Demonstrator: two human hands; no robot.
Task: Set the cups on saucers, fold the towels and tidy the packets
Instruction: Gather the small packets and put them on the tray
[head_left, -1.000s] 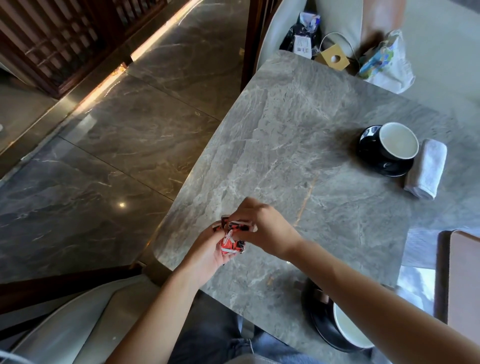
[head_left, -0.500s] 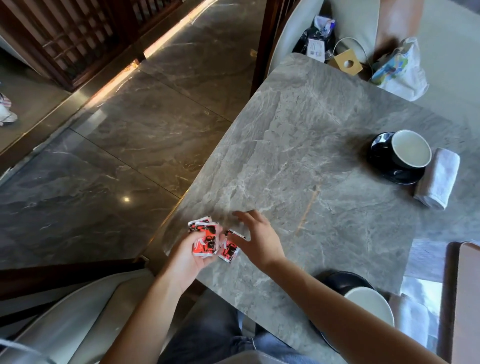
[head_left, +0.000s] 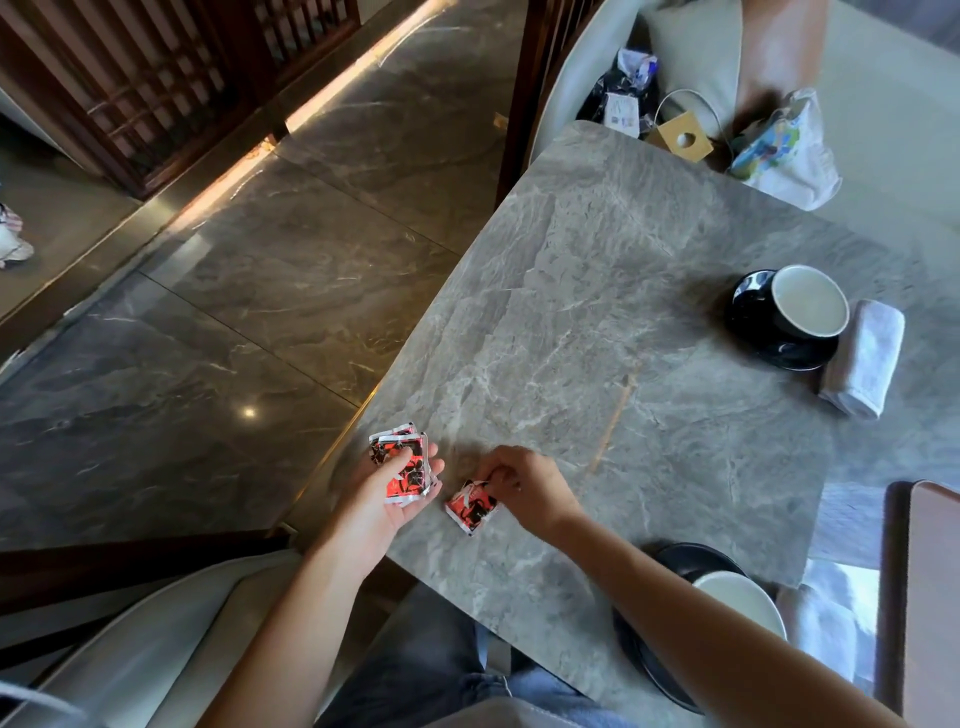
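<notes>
Left hand (head_left: 387, 499): mine, palm up over the near left corner of the grey marble table (head_left: 597, 312), holding a stack of red-and-black packets (head_left: 402, 465) with the thumb on top. Right hand (head_left: 524, 488): pinches a single packet (head_left: 470, 512) that lies on the table near the same corner. Table's far right: black cup (head_left: 809, 300) on a black saucer (head_left: 753, 312), with a rolled white towel (head_left: 862, 358) just beside it.

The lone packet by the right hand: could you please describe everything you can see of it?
The lone packet is a small square sachet, red and black with white crimped edges, glossy like foil or plastic. It rests turned cornerwise on the grey marble-look table near its left edge. The right hand pinches its far corner with curled fingers; nothing else touches it.
</notes>
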